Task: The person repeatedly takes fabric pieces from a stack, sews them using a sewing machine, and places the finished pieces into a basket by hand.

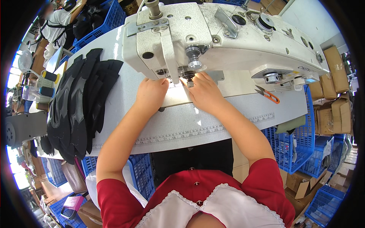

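A white sewing machine stretches across the table in front of me, its lamp lighting the needle area. My left hand is just left of the needle, fingers curled together close under the machine head. On the other side, my right hand has its fingers bent in beside the presser foot, partly behind a round knob. Whatever the fingertips pinch is too small or hidden to make out. Thread snips with orange handles lie on the table, right of my right hand.
Black fabric pieces lie overlapping in a pile on the left of the table. A printed ruler scale runs along its near edge. Blue crates and cardboard boxes stand at right. Another person is at far left.
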### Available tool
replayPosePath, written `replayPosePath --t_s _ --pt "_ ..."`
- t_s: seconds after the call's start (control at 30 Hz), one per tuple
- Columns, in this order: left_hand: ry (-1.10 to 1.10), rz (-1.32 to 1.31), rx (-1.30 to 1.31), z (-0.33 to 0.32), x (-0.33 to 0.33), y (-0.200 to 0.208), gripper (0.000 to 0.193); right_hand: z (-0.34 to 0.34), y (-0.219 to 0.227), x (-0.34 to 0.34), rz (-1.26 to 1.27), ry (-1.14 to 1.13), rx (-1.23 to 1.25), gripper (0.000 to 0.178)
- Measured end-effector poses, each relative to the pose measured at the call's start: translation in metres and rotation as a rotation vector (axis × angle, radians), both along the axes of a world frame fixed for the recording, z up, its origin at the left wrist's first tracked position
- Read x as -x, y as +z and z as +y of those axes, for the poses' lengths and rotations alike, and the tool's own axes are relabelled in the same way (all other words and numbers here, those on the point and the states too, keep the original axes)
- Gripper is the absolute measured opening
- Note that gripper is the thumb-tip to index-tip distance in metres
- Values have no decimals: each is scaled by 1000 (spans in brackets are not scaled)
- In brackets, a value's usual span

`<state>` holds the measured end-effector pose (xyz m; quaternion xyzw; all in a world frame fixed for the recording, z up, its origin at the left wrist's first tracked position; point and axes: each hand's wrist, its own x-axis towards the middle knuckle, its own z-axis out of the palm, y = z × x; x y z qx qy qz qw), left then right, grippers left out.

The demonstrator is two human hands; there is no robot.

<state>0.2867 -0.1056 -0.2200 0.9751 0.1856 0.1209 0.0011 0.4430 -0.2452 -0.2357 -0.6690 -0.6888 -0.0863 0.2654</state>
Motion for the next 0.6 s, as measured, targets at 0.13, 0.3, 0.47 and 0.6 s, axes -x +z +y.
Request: replayPosePath --t_s 0.13,0.3,0.47,0.6 --pt "19 -8 51 0 1 1 12 0 0 1 4 -5 10 23" --pt "19 15 50 0 0 4 13 0 -1 0 1 -2 6 24" --pt "33 42 49 -1 -1 5 12 0 -2 0 9 -3 12 26" --pt "-16 38 -18 0 1 5 12 0 -1 0 14 -2 -16 26"
